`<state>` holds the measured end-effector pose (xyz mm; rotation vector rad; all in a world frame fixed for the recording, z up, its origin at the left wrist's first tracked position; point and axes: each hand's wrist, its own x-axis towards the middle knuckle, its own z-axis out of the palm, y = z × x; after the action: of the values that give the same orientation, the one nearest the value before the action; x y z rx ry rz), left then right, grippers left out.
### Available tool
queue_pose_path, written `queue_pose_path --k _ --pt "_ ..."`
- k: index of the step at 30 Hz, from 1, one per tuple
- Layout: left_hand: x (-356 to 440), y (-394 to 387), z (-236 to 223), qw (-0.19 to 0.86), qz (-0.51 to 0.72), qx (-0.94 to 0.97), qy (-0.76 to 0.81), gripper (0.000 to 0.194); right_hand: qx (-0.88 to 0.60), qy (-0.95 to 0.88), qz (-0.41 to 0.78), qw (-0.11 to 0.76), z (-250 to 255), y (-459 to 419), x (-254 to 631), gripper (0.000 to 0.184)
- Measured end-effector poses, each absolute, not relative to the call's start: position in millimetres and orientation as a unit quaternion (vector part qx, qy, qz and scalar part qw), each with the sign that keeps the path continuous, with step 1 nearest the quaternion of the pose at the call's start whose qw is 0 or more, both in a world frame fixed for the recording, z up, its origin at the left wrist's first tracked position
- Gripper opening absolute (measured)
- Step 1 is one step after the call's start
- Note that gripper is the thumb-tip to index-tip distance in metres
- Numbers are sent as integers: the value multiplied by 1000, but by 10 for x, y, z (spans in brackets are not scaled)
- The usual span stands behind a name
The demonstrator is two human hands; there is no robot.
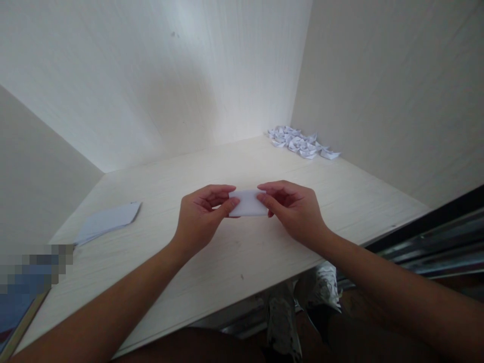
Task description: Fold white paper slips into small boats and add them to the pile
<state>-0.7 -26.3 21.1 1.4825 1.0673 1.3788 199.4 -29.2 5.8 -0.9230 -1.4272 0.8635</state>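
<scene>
Both hands (199, 210) (298, 209) pinch smooth, flat, rectangular paper (248, 204).

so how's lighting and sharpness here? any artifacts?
Head view: bright patch high on the back wall, with a soft, dim shadow below it; head view: held white paper shows little surface detail, folds in the far paper pile look soft; head view: blocky pixelation at lower left.

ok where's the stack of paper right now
In the head view, the paper stack lies on the left part of the pale table, between the left wall panel and the left hand.
</scene>
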Motion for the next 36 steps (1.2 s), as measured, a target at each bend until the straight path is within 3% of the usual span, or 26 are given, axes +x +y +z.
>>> queue_pose_path --k 12,36 --pt "-6 -275 217 475 546 552 414 22 -377 -610 379 585 82 -299 2003 16" --pt "-48 -242 240 448 538 580 416 15 -402 -602 371 582 102 -302 2022 10"
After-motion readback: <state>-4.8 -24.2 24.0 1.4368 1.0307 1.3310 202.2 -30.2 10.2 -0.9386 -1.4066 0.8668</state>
